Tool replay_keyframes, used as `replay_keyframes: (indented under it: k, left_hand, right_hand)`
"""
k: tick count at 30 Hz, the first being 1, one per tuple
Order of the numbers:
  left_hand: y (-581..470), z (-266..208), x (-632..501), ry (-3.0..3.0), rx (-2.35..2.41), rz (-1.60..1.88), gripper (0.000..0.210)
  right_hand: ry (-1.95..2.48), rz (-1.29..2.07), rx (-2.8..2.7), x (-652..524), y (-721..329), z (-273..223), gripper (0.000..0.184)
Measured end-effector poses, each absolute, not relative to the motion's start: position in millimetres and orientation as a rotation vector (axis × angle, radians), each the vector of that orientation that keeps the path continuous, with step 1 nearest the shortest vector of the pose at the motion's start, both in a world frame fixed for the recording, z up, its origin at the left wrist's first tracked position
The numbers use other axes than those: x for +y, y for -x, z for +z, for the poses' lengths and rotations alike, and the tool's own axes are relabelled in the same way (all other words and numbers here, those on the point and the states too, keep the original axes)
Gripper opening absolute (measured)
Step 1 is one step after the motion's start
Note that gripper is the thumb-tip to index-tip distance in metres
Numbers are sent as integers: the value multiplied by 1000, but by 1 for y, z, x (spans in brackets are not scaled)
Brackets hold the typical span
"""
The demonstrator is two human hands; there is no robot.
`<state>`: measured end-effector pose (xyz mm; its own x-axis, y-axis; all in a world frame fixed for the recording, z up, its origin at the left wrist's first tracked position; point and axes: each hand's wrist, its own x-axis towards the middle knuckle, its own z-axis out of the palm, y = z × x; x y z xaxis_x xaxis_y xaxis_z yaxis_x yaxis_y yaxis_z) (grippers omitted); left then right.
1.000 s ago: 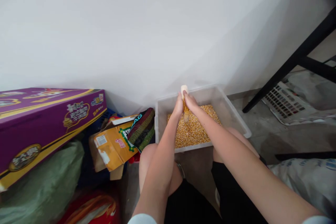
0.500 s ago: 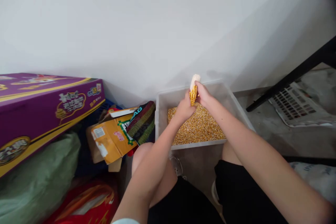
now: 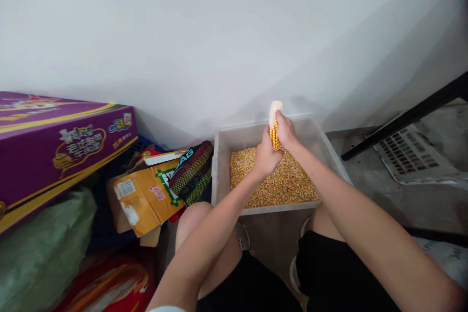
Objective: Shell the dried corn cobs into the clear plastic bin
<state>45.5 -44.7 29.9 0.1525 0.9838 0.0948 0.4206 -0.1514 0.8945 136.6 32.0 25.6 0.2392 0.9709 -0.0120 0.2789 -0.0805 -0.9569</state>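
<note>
Cob [image 3: 274,128], gripped nearer by the left hand [image 3: 268,156], with the right hand [image 3: 287,129] pressing its thumb near where kernels [image 3: 274,140] meet bare core [image 3: 276,107], is best kept over the bin [image 3: 215,173].

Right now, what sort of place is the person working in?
Probably an indoor storage corner: a printed purple carton and a green bag crowd the space left of the plastic tub, and a white basket sits to its right.

A white wall [image 3: 164,34] rises behind grey floor [image 3: 371,183]
</note>
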Motion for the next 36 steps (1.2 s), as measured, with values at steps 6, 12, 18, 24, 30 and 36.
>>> replay_keyframes:
  k: [6,12,18,24,30,36]
  left_hand:
    - [-39,32,-43,-1549,1255,1103,85]
    - [-35,33,-36,-1261,1204,1122,72]
    - [-24,40,-38,-1416,1254,1210,67]
    - [-26,36,-50,-1774,1474,935,77]
    - [-38,39,-51,-1651,1387,1033,78]
    - [-42,38,-49,-1457,1329,1001,83]
  right_hand:
    - [1453,1026,-1181,35,-131,24,50]
    - [1410,1361,-1101,27,-132,28,45]
    - [1317,1724,-828,27,-126,38,46]
    - [1607,1274,-934,24,-118,35,66]
    - [1768,940,-1208,25,-127,40,70]
    - [1713,790,-1352,22,-134,48,66]
